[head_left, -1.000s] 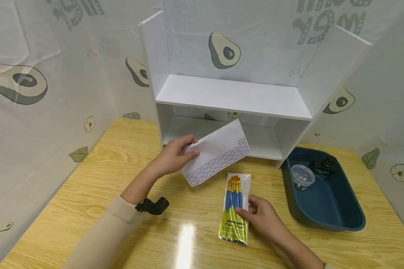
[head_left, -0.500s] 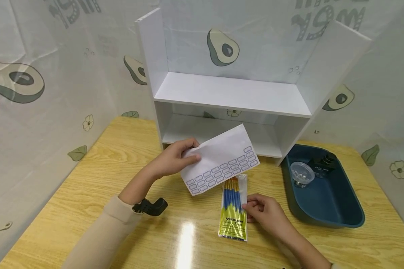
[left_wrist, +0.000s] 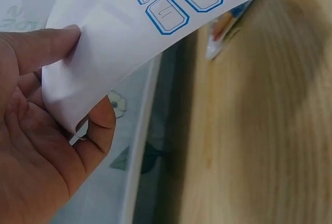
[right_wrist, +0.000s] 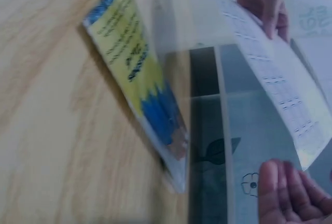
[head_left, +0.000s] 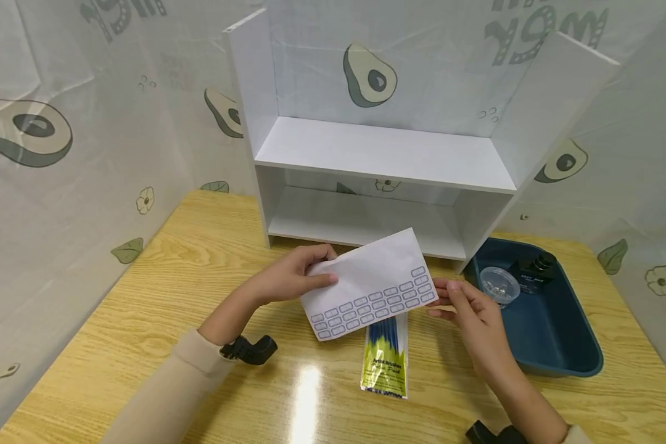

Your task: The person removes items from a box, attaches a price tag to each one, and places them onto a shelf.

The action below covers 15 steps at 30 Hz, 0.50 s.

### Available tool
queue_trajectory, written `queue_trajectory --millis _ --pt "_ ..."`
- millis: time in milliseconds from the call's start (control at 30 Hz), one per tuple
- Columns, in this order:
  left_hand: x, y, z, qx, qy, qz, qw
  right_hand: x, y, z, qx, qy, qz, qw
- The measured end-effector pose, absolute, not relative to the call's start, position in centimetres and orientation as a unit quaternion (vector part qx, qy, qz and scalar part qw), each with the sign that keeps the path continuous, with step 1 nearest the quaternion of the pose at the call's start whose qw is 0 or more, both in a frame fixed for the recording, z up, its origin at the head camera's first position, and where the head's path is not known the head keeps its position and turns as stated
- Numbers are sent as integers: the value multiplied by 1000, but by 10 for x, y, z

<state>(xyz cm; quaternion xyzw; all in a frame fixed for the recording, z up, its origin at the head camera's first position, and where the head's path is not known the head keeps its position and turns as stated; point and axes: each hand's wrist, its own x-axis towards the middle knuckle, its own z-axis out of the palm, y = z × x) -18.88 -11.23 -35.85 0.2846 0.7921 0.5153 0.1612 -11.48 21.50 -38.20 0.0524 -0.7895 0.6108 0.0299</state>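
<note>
A white sheet point(head_left: 372, 268) of blue-outlined label stickers is held up, tilted, over the table. My left hand point(head_left: 294, 274) pinches its left edge between thumb and fingers; in the left wrist view the paper point(left_wrist: 109, 42) curves there. At the sheet's lower right corner is my right hand point(head_left: 474, 314), its fingers fairly straight. The right wrist view shows those fingers point(right_wrist: 282, 187) just by the corner; whether they touch it I cannot tell. Below lies a clear packet of artist brushes point(head_left: 385, 364) with blue handles, its upper end covered by the sheet in the head view.
Behind the sheet stands a white two-tier shelf point(head_left: 388, 151). To the right sits a dark blue bin point(head_left: 549, 339) with a clear round tub point(head_left: 499, 285) of small items and a black box-like object point(head_left: 535, 274). A printed curtain point(head_left: 111, 135) hangs round the wooden table point(head_left: 200, 271).
The left hand has lowered the sheet, moving it slightly right and over the top of the brush packet. My right hand has left the packet and risen to the sheet's right corner.
</note>
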Motion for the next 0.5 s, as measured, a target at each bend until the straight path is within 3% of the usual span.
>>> queue_trajectory --millis 300,500 --pt "-188 -106 -365 313 803 481 164 -111 203 -376 51 -813 580 29" --pt "-186 -97 -357 333 785 490 183 -104 192 -376 86 -793 603 -10"
